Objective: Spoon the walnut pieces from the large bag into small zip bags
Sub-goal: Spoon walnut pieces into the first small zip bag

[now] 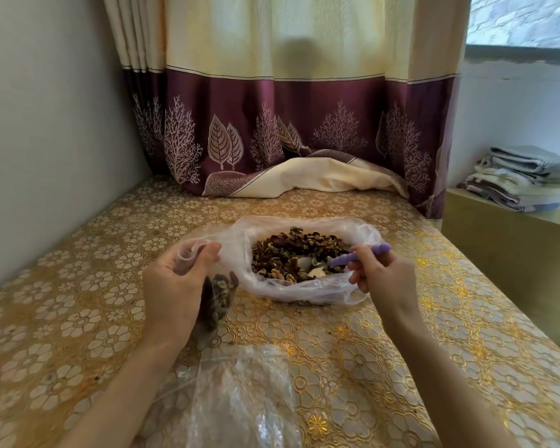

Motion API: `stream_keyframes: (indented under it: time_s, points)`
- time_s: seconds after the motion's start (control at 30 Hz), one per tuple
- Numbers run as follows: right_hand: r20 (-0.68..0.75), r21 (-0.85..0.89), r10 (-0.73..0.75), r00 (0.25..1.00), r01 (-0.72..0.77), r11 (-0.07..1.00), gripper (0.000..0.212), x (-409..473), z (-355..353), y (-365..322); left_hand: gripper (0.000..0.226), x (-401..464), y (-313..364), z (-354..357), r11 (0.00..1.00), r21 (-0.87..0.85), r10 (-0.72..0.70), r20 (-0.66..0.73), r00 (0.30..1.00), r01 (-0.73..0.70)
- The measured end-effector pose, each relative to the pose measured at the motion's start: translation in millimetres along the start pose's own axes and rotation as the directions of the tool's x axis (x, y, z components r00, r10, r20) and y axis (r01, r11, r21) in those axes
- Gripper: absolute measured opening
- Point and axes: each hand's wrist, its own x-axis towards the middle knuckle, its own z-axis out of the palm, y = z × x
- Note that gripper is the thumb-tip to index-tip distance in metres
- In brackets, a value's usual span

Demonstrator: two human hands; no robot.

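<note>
One purple plastic spoon [356,256] lies roughly left-right, handle end toward the right, bowl end down in the walnuts. The right hand [380,274] grips its handle. The spoon sits over the one large clear plastic bag [304,291], mouth open upward on the gold floral worktop [385,350], full of brown walnut pieces [291,253] with a couple of pale lumps mixed in. The left hand [175,289] pinches the open top of one small clear zip bag [219,294], hanging upright just left of the big bag, partly filled with walnuts. More crumpled clear plastic [240,399] lies near the front edge; can't count the pieces.
</note>
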Motion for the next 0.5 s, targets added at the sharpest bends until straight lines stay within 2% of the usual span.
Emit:
stream_keyframes:
  time_s: [0.07, 0.13, 0.2, 0.27, 0.37, 0.5]
  points:
    - [0.062, 0.052, 0.051, 0.997, -0.054, 0.997, 0.036, -2.6, 3.8, 1.0, 0.028, -0.2, -0.1, 0.5, 1.0, -0.006, 0.002, 0.023, 1.0, -0.002]
    - [0.098, 0.098, 0.091, 0.991, -0.1, 0.99, 0.044, -4.3, 5.9, 1.1, 0.036, -2.0, -4.1, 3.3, 1.0, 0.007, -0.027, 0.11, 0.994, 0.026]
    - [0.117, 0.139, 0.14, 0.983, -0.156, 0.978, 0.046, -4.3, 6.1, 0.7, 0.051, -4.7, -10.1, 6.6, 0.994, 0.106, -0.044, 0.217, 0.975, 0.022]
    - [0.133, 0.183, 0.198, 0.971, -0.22, 0.958, 0.04, -3.2, 5.7, 1.5, 0.065, -7.4, -15.9, 8.8, 0.966, 0.253, -0.026, 0.291, 0.956, -0.051]
    - [0.14, 0.233, 0.27, 0.952, -0.297, 0.926, 0.022, -2.0, 5.6, 3.0, 0.071, -8.7, -20.4, 7.0, 0.928, 0.338, 0.029, 0.352, 0.936, -0.156]
    - [0.095, 0.306, 0.337, 0.937, -0.35, 0.886, 0.026, 0.6, 2.7, 4.2, 0.082, -9.2, -26.1, 5.2, 0.845, 0.465, 0.046, 0.429, 0.902, -0.264]
